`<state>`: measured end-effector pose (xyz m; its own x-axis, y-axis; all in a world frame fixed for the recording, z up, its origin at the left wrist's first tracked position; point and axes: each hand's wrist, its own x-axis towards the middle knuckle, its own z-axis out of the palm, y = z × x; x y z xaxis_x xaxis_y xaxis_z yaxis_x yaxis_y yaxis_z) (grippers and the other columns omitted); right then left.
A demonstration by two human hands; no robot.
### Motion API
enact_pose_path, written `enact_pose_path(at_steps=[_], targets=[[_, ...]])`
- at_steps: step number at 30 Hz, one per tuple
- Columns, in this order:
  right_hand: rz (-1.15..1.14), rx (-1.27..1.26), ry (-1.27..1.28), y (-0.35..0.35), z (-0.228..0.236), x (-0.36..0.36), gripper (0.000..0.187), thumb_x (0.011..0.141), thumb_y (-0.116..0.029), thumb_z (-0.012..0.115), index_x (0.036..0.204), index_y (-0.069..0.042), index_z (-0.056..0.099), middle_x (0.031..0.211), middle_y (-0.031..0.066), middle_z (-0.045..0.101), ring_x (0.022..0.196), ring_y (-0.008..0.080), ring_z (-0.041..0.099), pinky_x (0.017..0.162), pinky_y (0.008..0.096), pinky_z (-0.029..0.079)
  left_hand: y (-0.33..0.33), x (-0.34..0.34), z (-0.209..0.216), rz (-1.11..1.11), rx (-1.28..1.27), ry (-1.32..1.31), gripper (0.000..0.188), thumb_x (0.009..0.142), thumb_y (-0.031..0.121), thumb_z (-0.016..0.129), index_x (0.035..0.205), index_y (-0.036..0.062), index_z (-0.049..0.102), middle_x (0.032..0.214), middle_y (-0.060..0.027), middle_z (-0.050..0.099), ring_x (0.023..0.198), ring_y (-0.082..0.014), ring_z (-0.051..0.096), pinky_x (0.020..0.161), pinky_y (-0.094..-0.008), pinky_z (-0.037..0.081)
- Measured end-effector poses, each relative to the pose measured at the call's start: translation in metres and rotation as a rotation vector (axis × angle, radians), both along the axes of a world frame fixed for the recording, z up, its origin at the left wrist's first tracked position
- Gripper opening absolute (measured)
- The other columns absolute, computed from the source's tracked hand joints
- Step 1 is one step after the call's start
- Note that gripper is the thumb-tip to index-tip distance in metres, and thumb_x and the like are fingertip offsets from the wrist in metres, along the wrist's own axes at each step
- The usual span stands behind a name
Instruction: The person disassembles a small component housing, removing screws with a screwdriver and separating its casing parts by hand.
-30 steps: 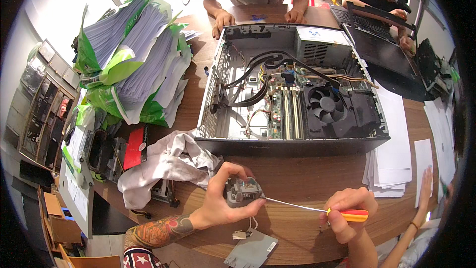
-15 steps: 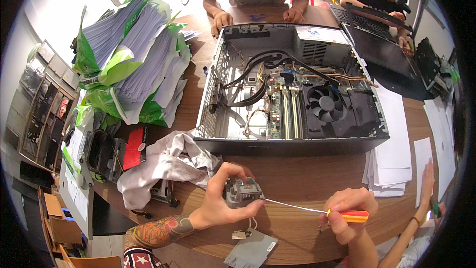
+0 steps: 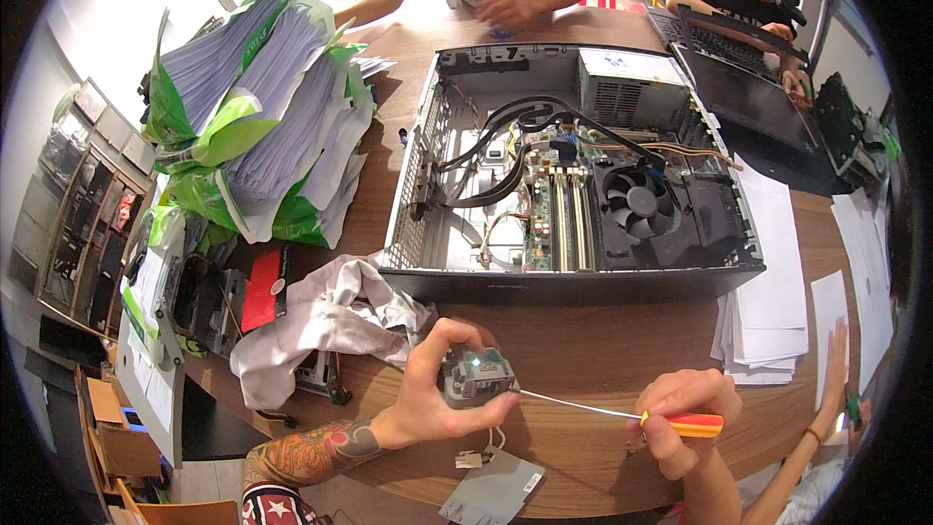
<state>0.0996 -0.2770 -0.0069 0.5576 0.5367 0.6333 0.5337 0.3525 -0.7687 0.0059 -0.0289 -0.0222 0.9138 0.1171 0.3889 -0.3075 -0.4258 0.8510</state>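
Observation:
Over the near part of the table, my left hand [image 3: 426,397] grips a small grey boxy part [image 3: 478,375] between thumb and fingers. A short pale cable with a white connector [image 3: 469,460] hangs below it. My right hand [image 3: 685,406] is closed around a screwdriver [image 3: 695,425] with a red and yellow handle. Its long thin shaft points left, and the tip meets the part's right side beside my left thumb. Beneath the cable lies a flat grey plate [image 3: 493,492]. Just beyond my hands sits an opened desktop computer case [image 3: 554,287], its fan [image 3: 638,199] and black cables exposed.
Left of the case are a tall stack of papers in green wrappers [image 3: 262,117], a crumpled whitish cloth [image 3: 326,316] and a red box [image 3: 264,290]. White sheets [image 3: 768,301] lie at the right. Another person's arm [image 3: 812,437] rests at the right edge; two people work beyond.
The person across the table has taken their hands off the area behind the case; one arm now stretches left, the other hand is raised at the middle. My hands and the screwdriver barely differ.

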Motion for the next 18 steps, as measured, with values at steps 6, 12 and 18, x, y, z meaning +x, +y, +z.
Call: enact_pose_path(at_steps=[6, 12, 18], targets=[[-0.030, 0.025, 0.045, 0.0004, -0.0011, -0.0052, 0.015, 0.078, 0.007, 0.057, 0.087, 0.001, 0.047, 0.062, 0.0119, 0.057, 0.049, 0.0141, 0.056, 0.044, 0.0233, 0.049, 0.0004, 0.0002, -0.0025, -0.001, -0.004, -0.016, 0.049, 0.066, 0.014, 0.083, 0.096, 0.0031, 0.046, 0.086, -0.0080, 0.059, 0.072, -0.0109, 0.059, 0.062, -0.0244, 0.048], [-0.019, 0.037, 0.052, 0.0005, -0.0012, -0.0044, 0.014, 0.077, 0.007, 0.057, 0.087, 0.002, 0.047, 0.063, 0.0124, 0.057, 0.049, 0.0138, 0.056, 0.043, 0.0232, 0.048, 0.0001, 0.0003, -0.0020, -0.001, -0.016, -0.015, 0.047, 0.066, 0.015, 0.083, 0.095, 0.0030, 0.047, 0.087, -0.0087, 0.059, 0.072, -0.0121, 0.059, 0.063, -0.0250, 0.048], [-0.022, 0.031, 0.038, 0.0006, -0.0006, -0.0047, 0.013, 0.078, 0.006, 0.057, 0.086, 0.002, 0.047, 0.063, 0.0124, 0.058, 0.050, 0.0136, 0.056, 0.043, 0.0233, 0.049, 0.0008, 0.0005, -0.0041, -0.016, -0.019, -0.018, 0.047, 0.067, 0.015, 0.082, 0.095, 0.0030, 0.047, 0.088, -0.0088, 0.058, 0.074, -0.0122, 0.059, 0.063, -0.0251, 0.048]])
